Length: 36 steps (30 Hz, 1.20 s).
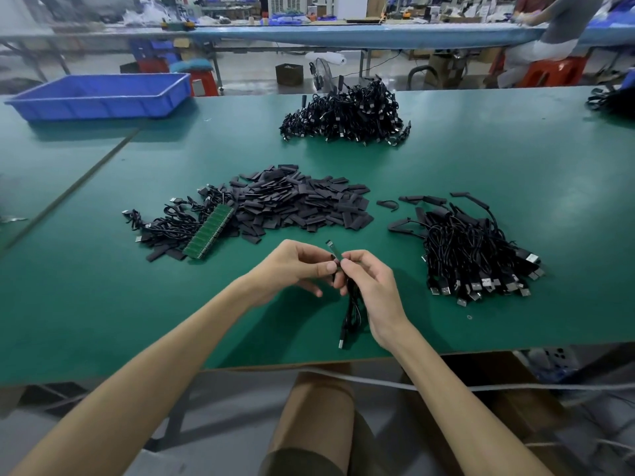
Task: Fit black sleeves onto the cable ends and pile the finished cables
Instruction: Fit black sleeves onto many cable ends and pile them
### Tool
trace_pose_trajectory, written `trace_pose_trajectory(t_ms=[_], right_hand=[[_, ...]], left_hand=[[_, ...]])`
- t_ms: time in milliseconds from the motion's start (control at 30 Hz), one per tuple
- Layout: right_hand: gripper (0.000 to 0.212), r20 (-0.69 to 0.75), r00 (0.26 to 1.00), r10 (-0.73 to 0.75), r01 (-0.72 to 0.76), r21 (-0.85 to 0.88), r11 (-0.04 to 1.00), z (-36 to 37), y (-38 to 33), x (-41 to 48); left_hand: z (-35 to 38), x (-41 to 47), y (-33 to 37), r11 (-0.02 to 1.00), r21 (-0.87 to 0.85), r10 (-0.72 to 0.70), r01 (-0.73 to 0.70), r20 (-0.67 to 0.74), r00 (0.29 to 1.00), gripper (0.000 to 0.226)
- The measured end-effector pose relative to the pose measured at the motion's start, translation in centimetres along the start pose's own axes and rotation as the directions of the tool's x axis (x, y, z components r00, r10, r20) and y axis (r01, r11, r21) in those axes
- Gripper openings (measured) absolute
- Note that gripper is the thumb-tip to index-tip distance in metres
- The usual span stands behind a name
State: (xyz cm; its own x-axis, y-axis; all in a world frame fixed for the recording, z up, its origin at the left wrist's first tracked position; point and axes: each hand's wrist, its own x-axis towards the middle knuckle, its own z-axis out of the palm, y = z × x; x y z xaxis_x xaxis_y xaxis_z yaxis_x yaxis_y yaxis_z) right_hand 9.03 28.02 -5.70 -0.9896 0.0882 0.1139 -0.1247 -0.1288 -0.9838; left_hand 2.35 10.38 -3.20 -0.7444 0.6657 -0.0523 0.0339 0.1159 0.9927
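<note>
Now we hold one cable above the worktop, left hand and right hand both pinching its upper end, probably so a sleeve slides on squarely; its plug hangs low. Loose sleeves lie just ahead for easy reach, the finished pile to the right.

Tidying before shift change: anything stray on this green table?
Little. A few black sleeves lie loose between the sleeve pile and the right cable pile, and a tiny ring sits alone near that pile's plug ends.
</note>
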Motion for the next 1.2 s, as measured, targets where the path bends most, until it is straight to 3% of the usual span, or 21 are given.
trace_pose_trajectory(t_ms=[200,433,533,700,800,1200], right_hand=[[0.013,-0.083,0.997,0.000,0.003,0.029,1.000,-0.1,0.1,0.1],[0.012,-0.152,0.988,-0.004,0.002,-0.015,1.000,-0.3,0.5,0.1],[0.013,-0.156,0.988,-0.001,-0.004,-0.034,0.999,-0.3,0.6,0.1],[0.014,-0.161,0.987,-0.011,0.004,-0.043,0.999,-0.2,0.6,0.0],[0.015,-0.161,0.987,-0.019,0.012,-0.046,0.999,-0.2,0.6,0.0],[0.019,-0.146,0.989,-0.037,0.022,-0.104,0.994,0.0,0.9,0.2]], left_hand=[[-0.2,0.5,-0.6,0.994,0.100,0.065,-0.040,-0.263,0.963,0.013],[0.0,0.1,-0.6,0.910,0.411,0.213,-0.053,-0.353,0.911,0.019],[0.3,-0.3,-0.4,0.801,0.594,0.331,-0.076,-0.332,0.883,0.007],[0.4,-1.1,0.5,0.549,0.829,0.468,-0.107,-0.199,0.861,0.019],[0.3,-1.5,1.0,0.424,0.897,0.476,-0.122,-0.106,0.873,0.022],[0.2,-2.0,1.6,0.195,0.974,0.447,-0.117,0.018,0.894,0.025]])
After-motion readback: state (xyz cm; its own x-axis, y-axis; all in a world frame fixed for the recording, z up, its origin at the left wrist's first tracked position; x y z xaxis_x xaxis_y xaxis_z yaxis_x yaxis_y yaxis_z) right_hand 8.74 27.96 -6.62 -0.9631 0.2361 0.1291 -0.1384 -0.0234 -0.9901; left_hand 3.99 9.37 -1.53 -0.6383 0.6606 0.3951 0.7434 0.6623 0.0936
